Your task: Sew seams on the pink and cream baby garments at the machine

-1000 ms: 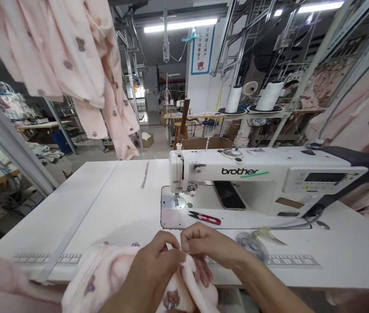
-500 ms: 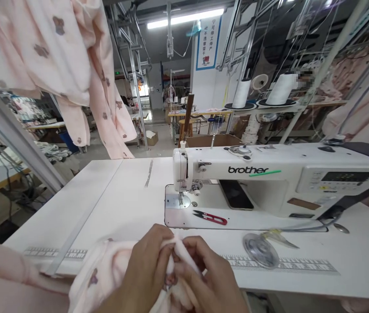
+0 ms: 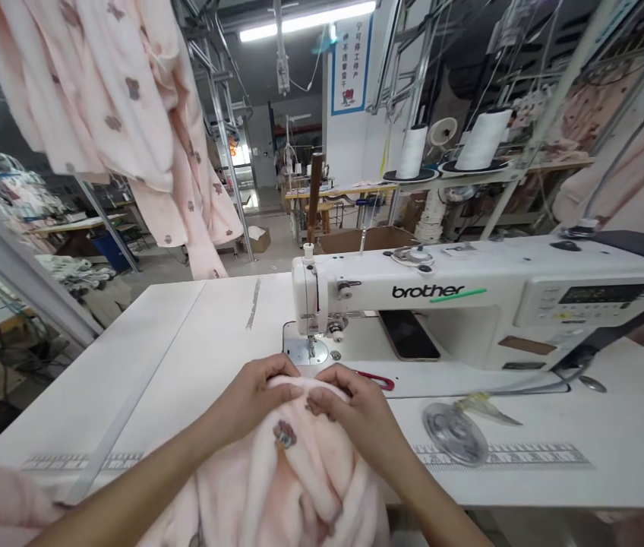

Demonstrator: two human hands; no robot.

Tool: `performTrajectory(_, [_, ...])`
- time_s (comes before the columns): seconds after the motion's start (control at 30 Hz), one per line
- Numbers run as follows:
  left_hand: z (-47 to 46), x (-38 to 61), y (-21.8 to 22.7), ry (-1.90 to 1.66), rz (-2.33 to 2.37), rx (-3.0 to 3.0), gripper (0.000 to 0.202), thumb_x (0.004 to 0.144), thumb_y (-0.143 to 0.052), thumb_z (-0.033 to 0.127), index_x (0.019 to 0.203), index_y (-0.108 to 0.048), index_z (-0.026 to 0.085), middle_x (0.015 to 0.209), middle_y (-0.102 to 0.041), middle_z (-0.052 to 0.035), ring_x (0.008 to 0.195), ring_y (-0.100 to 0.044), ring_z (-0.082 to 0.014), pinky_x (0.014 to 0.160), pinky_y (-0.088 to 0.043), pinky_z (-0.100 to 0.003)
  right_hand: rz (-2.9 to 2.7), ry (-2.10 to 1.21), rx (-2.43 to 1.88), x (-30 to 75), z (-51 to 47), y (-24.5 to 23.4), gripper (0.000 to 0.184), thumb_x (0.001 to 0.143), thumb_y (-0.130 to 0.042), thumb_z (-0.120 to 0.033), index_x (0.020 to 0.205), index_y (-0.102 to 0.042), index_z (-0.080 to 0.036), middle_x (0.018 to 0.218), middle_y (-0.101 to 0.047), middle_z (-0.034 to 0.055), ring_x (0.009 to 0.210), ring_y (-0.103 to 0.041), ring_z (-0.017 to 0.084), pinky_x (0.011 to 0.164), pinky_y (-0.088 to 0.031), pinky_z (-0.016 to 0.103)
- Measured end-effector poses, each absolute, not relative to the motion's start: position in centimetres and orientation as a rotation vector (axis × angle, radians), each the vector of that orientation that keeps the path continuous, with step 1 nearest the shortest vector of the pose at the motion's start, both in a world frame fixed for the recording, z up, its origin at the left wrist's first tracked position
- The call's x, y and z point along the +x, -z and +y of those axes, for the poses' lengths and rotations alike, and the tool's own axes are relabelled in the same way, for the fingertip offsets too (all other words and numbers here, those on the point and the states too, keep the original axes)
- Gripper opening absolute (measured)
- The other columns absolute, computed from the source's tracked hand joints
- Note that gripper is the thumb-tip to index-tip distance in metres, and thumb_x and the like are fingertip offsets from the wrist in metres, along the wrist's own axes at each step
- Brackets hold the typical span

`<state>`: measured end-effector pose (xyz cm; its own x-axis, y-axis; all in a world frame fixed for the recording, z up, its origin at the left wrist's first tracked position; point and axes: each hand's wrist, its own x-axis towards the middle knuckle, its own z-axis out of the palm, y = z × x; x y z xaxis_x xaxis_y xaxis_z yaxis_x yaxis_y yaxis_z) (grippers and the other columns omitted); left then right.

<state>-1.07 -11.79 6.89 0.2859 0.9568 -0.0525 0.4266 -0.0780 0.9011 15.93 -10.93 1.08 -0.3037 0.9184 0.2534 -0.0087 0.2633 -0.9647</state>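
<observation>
A pale pink fleece garment [image 3: 293, 486] with brown paw-like prints hangs in folds from my two hands over the table's front edge. My left hand [image 3: 265, 387] pinches its upper edge between thumb and fingers. On the same edge, a little to the right, my right hand [image 3: 342, 391] is closed in a similar pinch. Both hands are just in front of the sewing machine's needle and presser foot [image 3: 311, 348]. Red-handled thread snips [image 3: 377, 380] lie on the machine bed, their blades hidden behind my right hand.
The white brother sewing machine [image 3: 470, 300] fills the right side. A dark phone [image 3: 410, 336] rests under its arm. A clear round disc [image 3: 454, 433] lies beside the ruler tape [image 3: 532, 457]. More pink garments [image 3: 145, 114] hang at upper left. Thread cones [image 3: 484, 140] stand behind.
Both hands have moved forward and up toward the needle, lifting the garment's edge with them. The fabric is now drawn out between them, and the snips are partly covered. The view has shifted slightly.
</observation>
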Motion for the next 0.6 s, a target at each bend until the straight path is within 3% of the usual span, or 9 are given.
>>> performTrajectory(0.1, [-8.8, -0.9, -5.0, -0.759, 1.271, 1.412, 0.042, 0.059, -0.071, 0.049, 0.068, -0.048, 0.015, 0.06, -0.056, 0.0009, 0.051, -0.051, -0.0108, 0.049, -0.039, -0.022, -1.637, -1.129, -0.956, 15.8, -8.5, -0.1, 0.016, 0.082, -0.05, -0.028, 0.069, -0.055, -0.019, 0.066, -0.062, -0.0017, 0.063, -0.056, 0.014, 0.058, -0.041, 0.023])
performTrajectory(0.17, [-7.0, -1.0, -3.4, -0.734, 1.317, 1.349, 0.046, 0.057, -0.07, 0.053, 0.07, -0.048, 0.015, 0.059, -0.056, 0.0005, 0.047, -0.05, -0.0102, 0.047, -0.04, -0.023, -1.726, -1.04, -1.084, 15.8, -6.9, 0.7, 0.019, 0.084, -0.047, -0.027, 0.068, -0.054, -0.019, 0.067, -0.063, -0.0015, 0.062, -0.056, 0.014, 0.059, -0.04, 0.023])
performTrajectory(0.27, [-5.2, -1.3, -1.5, -0.677, 1.359, 1.412, 0.04, 0.064, -0.061, 0.05, 0.076, -0.054, 0.013, 0.065, -0.059, -0.0028, 0.055, -0.054, -0.0123, 0.054, -0.042, -0.025, -1.801, -0.967, -1.27, 15.5, -4.9, 1.4, 0.018, 0.082, -0.049, -0.021, 0.064, -0.054, -0.019, 0.062, -0.063, -0.0023, 0.061, -0.056, 0.015, 0.059, -0.037, 0.023])
performTrajectory(0.43, [-3.5, -1.4, -0.4, -0.65, 1.536, 1.665, 0.019, 0.073, -0.052, 0.032, 0.076, -0.061, 0.015, 0.076, -0.061, -0.0034, 0.072, -0.056, -0.0169, 0.068, -0.039, -0.027, -1.935, -0.768, -1.555, 14.8, -3.0, 1.6, 0.013, 0.078, -0.054, -0.015, 0.066, -0.056, -0.018, 0.061, -0.062, 0.0002, 0.065, -0.054, 0.018, 0.058, -0.029, 0.025])
performTrajectory(0.6, [-2.3, 0.0, 0.0, -0.572, 1.713, 1.799, 0.016, 0.075, -0.047, 0.025, 0.074, -0.061, 0.018, 0.078, -0.064, -0.0031, 0.076, -0.056, -0.0197, 0.066, -0.036, -0.028, -2.003, -0.609, -1.756, 14.8, -1.9, 1.8, 0.015, 0.079, -0.051, -0.016, 0.066, -0.059, -0.016, 0.062, -0.06, 0.0038, 0.062, -0.052, 0.019, 0.054, -0.023, 0.026])
